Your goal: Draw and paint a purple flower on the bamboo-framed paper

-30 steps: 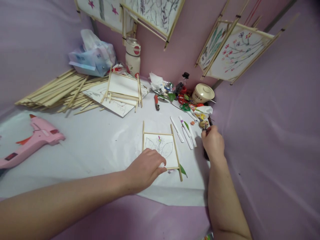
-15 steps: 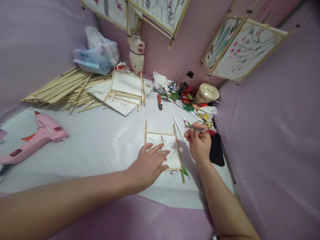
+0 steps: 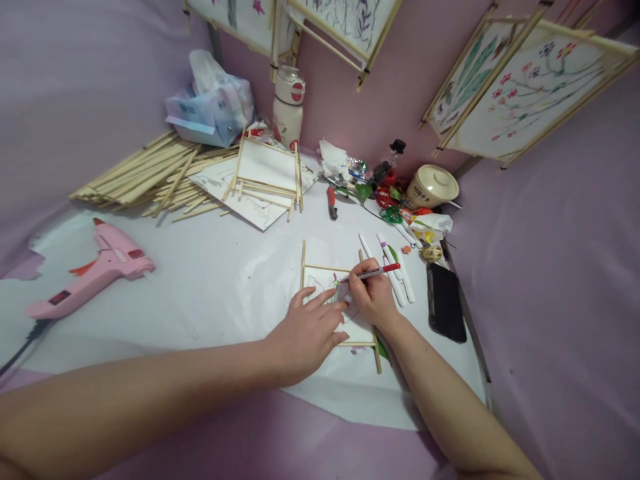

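Observation:
A white sheet of paper (image 3: 361, 328) in a thin wooden stick frame (image 3: 303, 257) lies in front of me, with a small flower (image 3: 335, 280) and dark outlines drawn on it. Flat across its lower left part rests my left hand (image 3: 313, 327), fingers spread. My right hand (image 3: 373, 293) grips a red-capped marker (image 3: 377, 270) whose tip is at the flower. It covers part of the frame's right side. Several white markers (image 3: 395, 273) lie just beyond the right hand. A green leaf (image 3: 383, 350) pokes out under the frame's lower right corner.
On the left lies a pink glue gun (image 3: 107, 260). Wooden sticks (image 3: 135, 170), a tissue box (image 3: 213, 110), a bottle (image 3: 289, 110) and another framed sheet (image 3: 267, 163) stand behind. A phone (image 3: 446, 303) and a lidded pot (image 3: 433, 187) are on the right. Framed pictures (image 3: 540, 93) hang above.
My right hand has moved left and down with the marker, from above the white markers onto the paper. My left hand stays spread on the sheet. The whole view has shifted slightly.

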Demonstrator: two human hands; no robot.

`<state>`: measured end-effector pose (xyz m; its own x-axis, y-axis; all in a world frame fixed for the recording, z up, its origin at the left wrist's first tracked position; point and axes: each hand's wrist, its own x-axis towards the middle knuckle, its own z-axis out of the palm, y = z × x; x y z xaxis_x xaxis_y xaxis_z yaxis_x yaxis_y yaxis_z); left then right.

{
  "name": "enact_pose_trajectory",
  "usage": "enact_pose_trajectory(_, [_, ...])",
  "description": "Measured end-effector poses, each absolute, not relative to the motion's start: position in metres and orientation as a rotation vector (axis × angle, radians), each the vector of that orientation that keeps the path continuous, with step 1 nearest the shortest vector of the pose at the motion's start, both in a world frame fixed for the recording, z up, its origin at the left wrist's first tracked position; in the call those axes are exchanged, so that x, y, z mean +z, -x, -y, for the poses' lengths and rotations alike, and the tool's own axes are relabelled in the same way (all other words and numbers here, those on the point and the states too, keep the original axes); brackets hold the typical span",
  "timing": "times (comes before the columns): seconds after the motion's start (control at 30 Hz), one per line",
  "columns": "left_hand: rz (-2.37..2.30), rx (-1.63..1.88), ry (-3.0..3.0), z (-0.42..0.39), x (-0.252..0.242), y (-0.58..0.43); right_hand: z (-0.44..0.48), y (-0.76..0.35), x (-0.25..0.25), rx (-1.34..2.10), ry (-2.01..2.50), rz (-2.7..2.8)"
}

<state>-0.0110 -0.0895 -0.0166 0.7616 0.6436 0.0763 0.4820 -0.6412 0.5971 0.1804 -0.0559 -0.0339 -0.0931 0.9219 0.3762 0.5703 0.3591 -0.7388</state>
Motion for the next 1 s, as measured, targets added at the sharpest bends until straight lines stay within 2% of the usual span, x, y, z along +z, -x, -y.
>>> enact_pose_trajectory(1.0, [-0.875,0.324,-2.373,0.0891,-0.0128,0.0101,0.0553,-0.1798,-0.0363,0.554,1.432,1.912])
